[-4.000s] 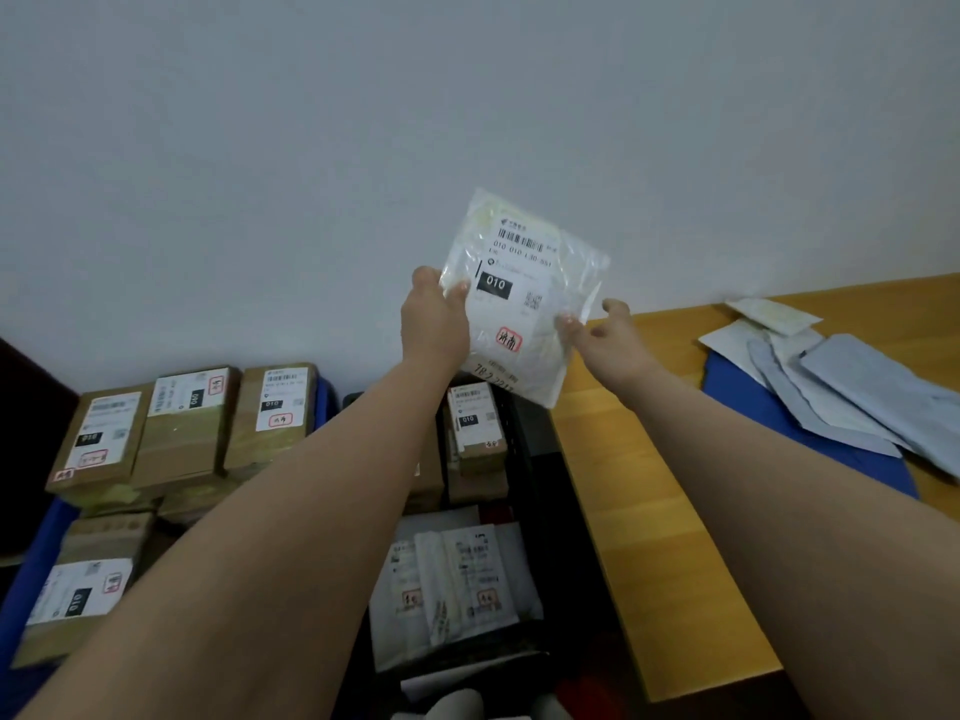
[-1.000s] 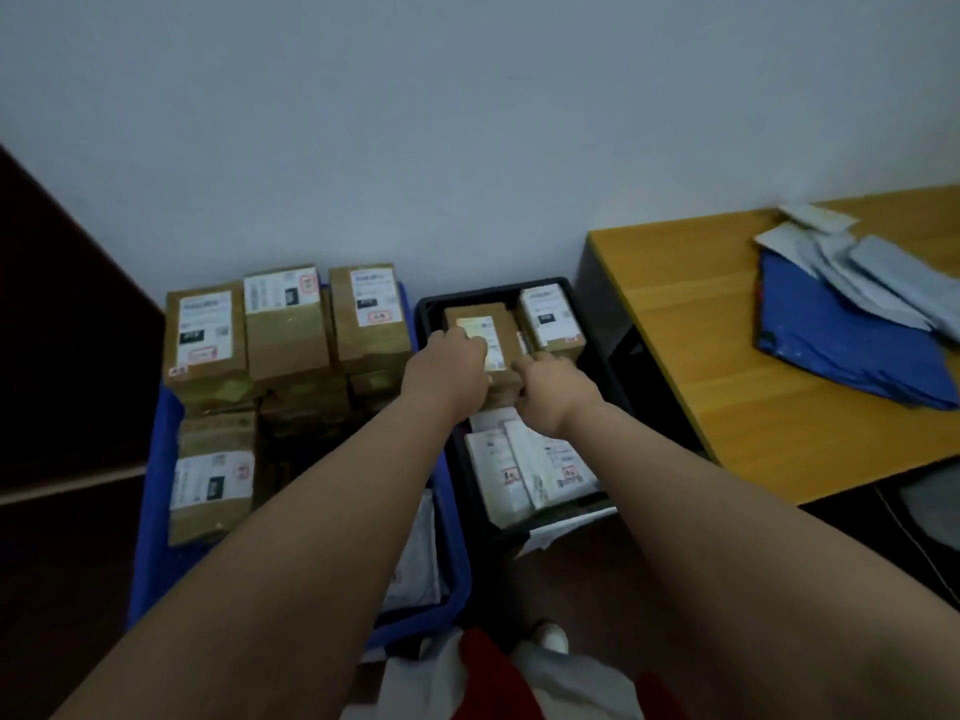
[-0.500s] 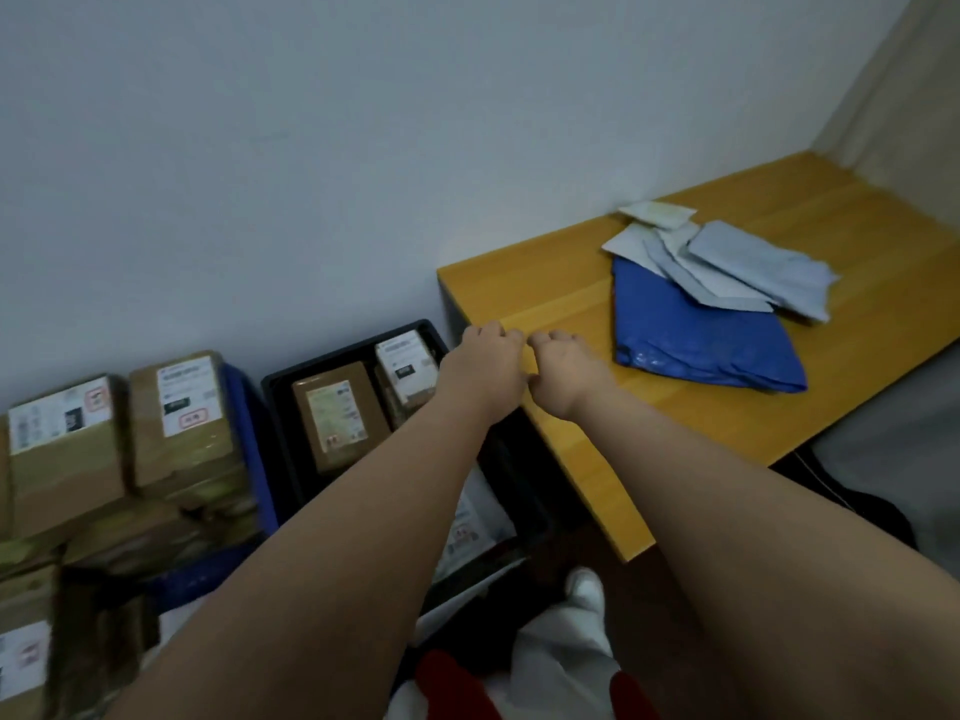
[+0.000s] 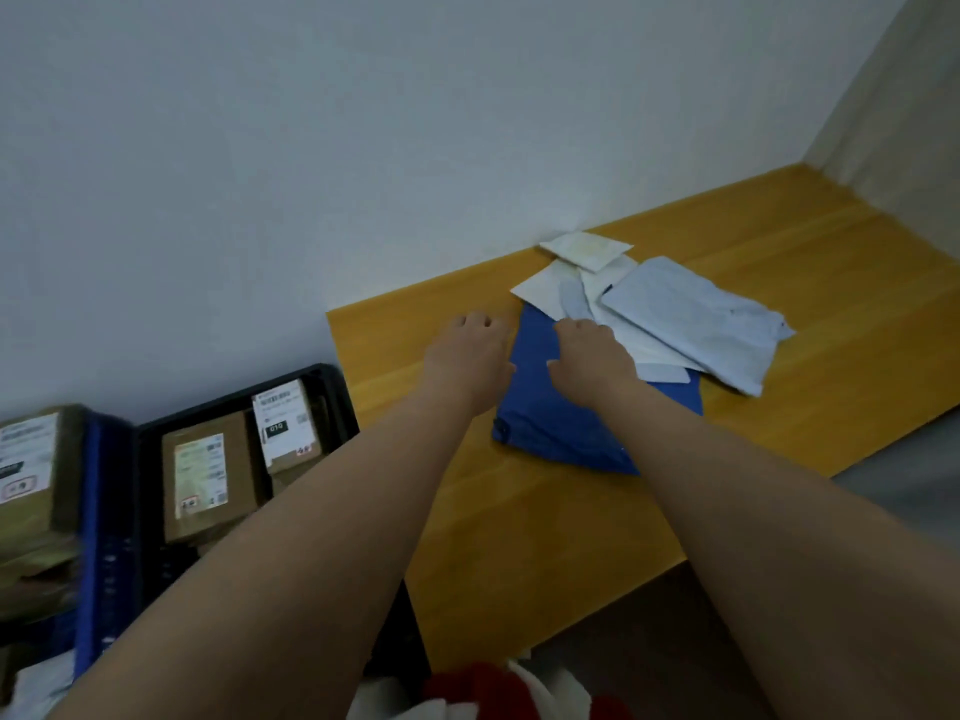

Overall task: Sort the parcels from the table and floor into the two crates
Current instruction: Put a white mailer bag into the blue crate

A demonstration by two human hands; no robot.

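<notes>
A pile of flat mailers lies on the yellow wooden table (image 4: 545, 537): a large blue bag (image 4: 545, 423) at the bottom, white envelopes (image 4: 582, 272) and a pale grey bag (image 4: 696, 319) on top. My right hand (image 4: 592, 356) is over the blue bag with its fingertips at the edge of the white envelopes; whether they grip one is hidden. My left hand (image 4: 470, 353) hovers over the bare table just left of the blue bag, fingers curled loosely and holding nothing. A black crate (image 4: 332, 397) and a blue crate (image 4: 98, 511) stand on the floor at the left.
The black crate holds brown boxes (image 4: 208, 480) with white labels, and more brown boxes (image 4: 31, 475) fill the blue crate. A white wall runs behind the table and meets another wall at the far right. Red and white cloth (image 4: 483, 693) shows at the bottom edge.
The clear labelled bag held four seconds ago is no longer in my hands. Both hands went down to the black crate, then swung right and forward over the table to the mailer pile.
</notes>
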